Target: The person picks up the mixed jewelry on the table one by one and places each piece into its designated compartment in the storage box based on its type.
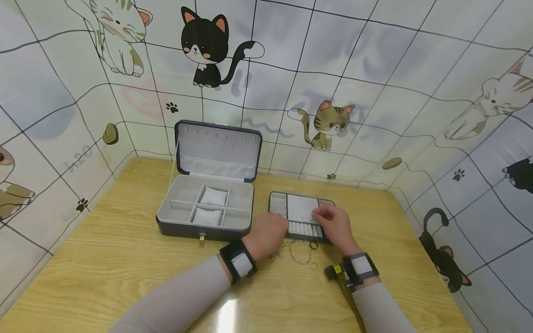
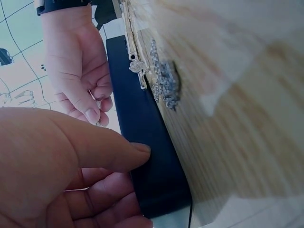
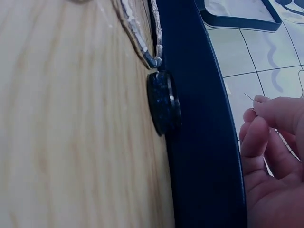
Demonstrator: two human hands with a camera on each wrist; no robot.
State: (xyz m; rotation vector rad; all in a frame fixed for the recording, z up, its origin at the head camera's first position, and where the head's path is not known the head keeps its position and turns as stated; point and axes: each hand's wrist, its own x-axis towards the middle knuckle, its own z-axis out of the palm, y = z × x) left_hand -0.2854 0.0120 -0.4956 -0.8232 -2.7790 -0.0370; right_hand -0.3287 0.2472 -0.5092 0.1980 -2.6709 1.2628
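My left hand (image 1: 266,233) grips the left front part of a dark jewelry tray (image 1: 301,194), its thumb (image 2: 135,152) against the tray's dark side. Over the tray's right part, my right hand (image 1: 337,231) pinches a small earring between thumb and fingertips; a thin pin (image 3: 248,96) sticks out from them. The fingers hide most of the earring. Beneath the hand are the tray's white dotted pad (image 1: 301,208) and a row of ring rolls (image 1: 301,228). Along the tray's front edge lie a bangle (image 1: 300,263), a black ring (image 3: 164,104) and some silvery jewelry (image 2: 166,85).
Left of the tray stands a dark jewelry box (image 1: 179,230) with its lid (image 1: 218,148) raised. Two white cushions sit in its compartments. A small thin ring (image 1: 314,266) lies on the wooden table (image 1: 291,300). Cat-printed sheeting (image 1: 270,83) rises behind and beside the table.
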